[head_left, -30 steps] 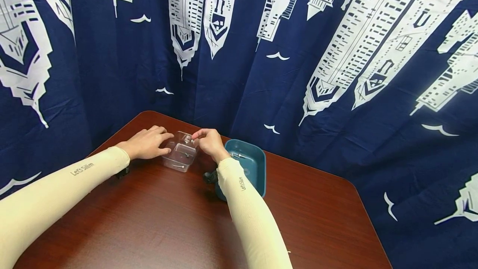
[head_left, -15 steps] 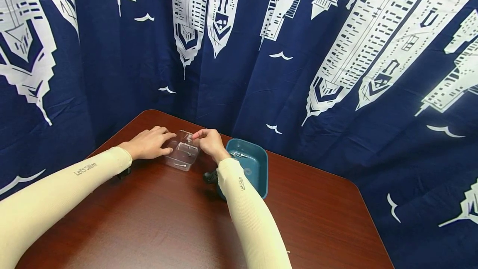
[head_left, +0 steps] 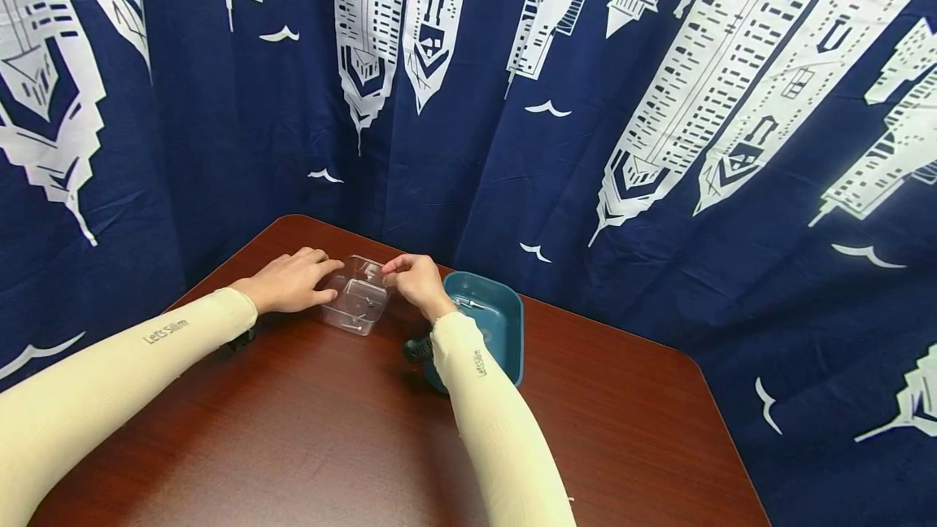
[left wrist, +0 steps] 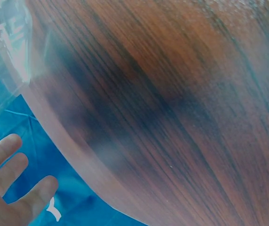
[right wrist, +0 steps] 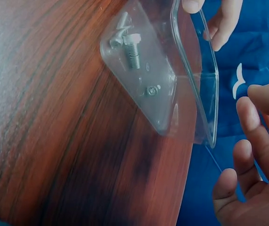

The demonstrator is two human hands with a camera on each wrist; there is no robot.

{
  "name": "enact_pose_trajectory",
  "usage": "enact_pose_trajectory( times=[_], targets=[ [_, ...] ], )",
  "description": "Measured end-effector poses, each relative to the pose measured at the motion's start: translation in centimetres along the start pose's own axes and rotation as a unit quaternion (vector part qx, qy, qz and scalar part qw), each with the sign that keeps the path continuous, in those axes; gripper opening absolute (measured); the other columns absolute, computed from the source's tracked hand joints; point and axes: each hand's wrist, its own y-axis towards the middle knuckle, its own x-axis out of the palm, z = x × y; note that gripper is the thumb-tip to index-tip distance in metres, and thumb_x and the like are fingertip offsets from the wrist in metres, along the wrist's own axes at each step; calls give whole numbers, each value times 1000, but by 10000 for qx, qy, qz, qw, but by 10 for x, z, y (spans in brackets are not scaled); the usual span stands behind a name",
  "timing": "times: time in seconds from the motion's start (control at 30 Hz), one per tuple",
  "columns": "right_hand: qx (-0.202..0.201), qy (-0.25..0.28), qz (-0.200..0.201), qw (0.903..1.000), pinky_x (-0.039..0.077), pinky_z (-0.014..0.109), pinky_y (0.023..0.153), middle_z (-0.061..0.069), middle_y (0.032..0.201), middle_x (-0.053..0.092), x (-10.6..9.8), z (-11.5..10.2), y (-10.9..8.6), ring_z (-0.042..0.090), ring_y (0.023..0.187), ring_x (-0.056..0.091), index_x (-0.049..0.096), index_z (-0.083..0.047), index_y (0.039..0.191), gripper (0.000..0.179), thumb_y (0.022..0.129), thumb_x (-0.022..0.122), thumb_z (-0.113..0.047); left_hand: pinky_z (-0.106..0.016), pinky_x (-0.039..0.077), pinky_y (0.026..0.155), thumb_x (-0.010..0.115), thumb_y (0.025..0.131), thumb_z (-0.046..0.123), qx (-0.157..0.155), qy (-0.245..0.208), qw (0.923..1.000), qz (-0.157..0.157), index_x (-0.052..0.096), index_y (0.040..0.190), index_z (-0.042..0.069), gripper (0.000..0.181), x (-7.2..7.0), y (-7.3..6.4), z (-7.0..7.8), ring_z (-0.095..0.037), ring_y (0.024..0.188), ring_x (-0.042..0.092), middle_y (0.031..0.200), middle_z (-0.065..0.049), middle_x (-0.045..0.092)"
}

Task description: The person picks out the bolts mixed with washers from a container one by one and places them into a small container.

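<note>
Okay, change in the last half second: near end of the clear box (right wrist: 155, 52) now shows two pale bits of hardware side by side, where one showed before. Right hand (head_left: 415, 281) has backed off slightly toward its own side; fingertips sit just off the box's right edge.

Right hand: let go, fingers loosely bent, nothing visible between them in the right wrist view. Left hand (head_left: 293, 281): no clench, fingers spread, thumb and index straddling the box's left side. Looks like light steadying contact; can't tell how firmly it presses.

Box is on the surface (head_left: 322, 413) between the hands. Right wrist view shows inside it: a bolt (right wrist: 132, 51), another metal piece (right wrist: 120, 34) beside it in the corner, and a nut (right wrist: 152, 90) further along the floor, apart from both. Shape of the corner piece is hard to read through the plastic.

Blue tray (head_left: 503, 328) is right of the right hand, partly behind the wrist. A few metal pieces (head_left: 470, 304) show at its far end; can't count them, and the forearm hides part of the tray.

My read: one more piece dropped into the box, so that placement looks done. Pieces in the tray remain outside the box.
</note>
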Motion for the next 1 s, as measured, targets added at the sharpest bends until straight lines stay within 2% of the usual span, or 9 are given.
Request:
enact_pose_trajectory(
  times=[0.2,0.43,0.6,0.7,1.0],
  targets=[
    [41,50,29,10000,40,26,62,-1,90,70,-9,3,-5,15,75,50,76,-2,97,16,81,76,-4,-59,44,100,67,92,36,-2,52,10000,-26,56,142,6,60,0,0,0,-38,128,47,134,-20,56],
    [41,24,135,9999,38,26,62,-1,84,68,-16,6,-8,14,75,48,76,-4,93,12,81,76,-5,-58,45,101,68,91,36,59,110,9999,9,57,141,5,60,-2,1,2,-38,128,48,134,-20,56],
    [25,-55,164,9998,39,27,63,-3,85,70,-21,6,-11,14,76,50,77,-7,92,11,81,76,-7,-59,45,100,68,90,35,81,127,9999,60,58,139,4,59,-2,1,3,-38,128,48,133,-20,57],
    [6,-68,125,9999,39,27,64,-3,85,70,-25,8,-13,14,76,50,76,-4,96,14,82,76,-8,-59,45,100,68,90,34,106,114,9998,98,59,138,4,58,-2,2,4,-38,126,49,132,-20,57],
    [1,126,98,9999,41,26,65,-4,84,71,-34,15,-16,13,76,53,76,-4,95,13,81,75,-7,-58,46,97,68,90,33,204,96,9993,282,61,136,5,54,-4,8,9,-35,124,50,129,-17,60]
  ],
)
